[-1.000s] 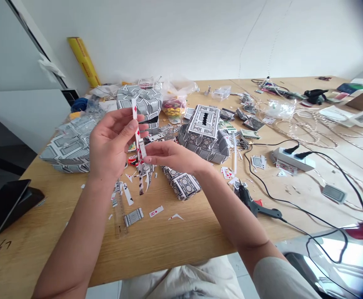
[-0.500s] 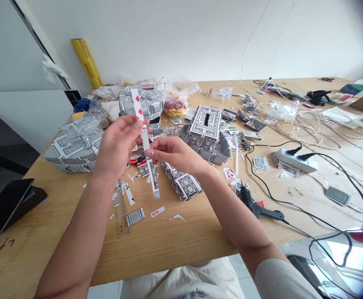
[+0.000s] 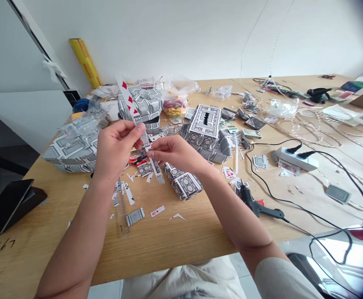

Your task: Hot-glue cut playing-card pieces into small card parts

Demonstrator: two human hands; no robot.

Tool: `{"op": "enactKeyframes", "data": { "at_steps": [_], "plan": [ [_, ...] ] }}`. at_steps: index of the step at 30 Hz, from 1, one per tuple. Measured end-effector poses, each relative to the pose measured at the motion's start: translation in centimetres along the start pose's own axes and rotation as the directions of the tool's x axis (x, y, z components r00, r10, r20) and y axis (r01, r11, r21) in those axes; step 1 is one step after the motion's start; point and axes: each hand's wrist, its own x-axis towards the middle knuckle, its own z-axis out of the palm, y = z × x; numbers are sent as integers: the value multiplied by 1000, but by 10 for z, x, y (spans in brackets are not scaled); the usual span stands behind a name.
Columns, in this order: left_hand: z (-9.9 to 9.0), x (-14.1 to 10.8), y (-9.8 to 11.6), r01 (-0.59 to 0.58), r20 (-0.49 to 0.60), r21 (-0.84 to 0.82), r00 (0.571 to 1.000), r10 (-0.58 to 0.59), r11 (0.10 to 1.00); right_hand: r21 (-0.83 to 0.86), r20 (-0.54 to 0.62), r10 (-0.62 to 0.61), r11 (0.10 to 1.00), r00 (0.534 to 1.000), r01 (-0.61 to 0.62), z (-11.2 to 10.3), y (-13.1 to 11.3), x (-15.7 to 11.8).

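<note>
A long narrow strip of playing cards (image 3: 128, 99) hangs tilted above the table, its top end leaning left with red diamonds showing. My left hand (image 3: 119, 143) pinches it near the middle between thumb and fingers. Lower down, my right hand (image 3: 173, 153) closes its thumb and fingertips on the same strip. Just behind the lower end lies a box covered in patterned cards (image 3: 186, 185). Below the hands are a card piece with a red eight (image 3: 157, 211), a patterned card piece (image 3: 135, 216) and a clear ruler (image 3: 122, 216).
Card-covered structures (image 3: 72, 147) stand at left and behind the hands, with another (image 3: 206, 124) right of centre. A glue gun (image 3: 259, 206), its cable and a power strip (image 3: 296, 160) lie at right. A black stand (image 3: 9, 207) is at left.
The strip has tilted further, its top end moving left and its lower end moving right and slightly up. Both hands still hold it, and my left hand has turned slightly.
</note>
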Motion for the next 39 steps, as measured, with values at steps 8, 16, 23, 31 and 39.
{"op": "enactKeyframes", "data": {
  "at_steps": [8,16,23,31,39],
  "plan": [
    [1,-1,0,25,6,85,1000,-25,996,-41,-57,-26,999,998,24,1,-2,-1],
    [1,-2,6,47,-1,78,999,-47,996,-68,-78,-54,996,995,49,3,-4,-2],
    [0,-5,6,3,104,104,994,-14,995,-72,-151,-55,996,987,44,0,-6,-3],
    [-2,-5,1,-156,119,263,985,129,952,-75,-216,-36,997,976,20,-2,-4,-3],
    [-1,-6,0,-203,122,331,978,171,922,-84,-218,-47,996,975,30,-1,-4,-2]
  ]
}}
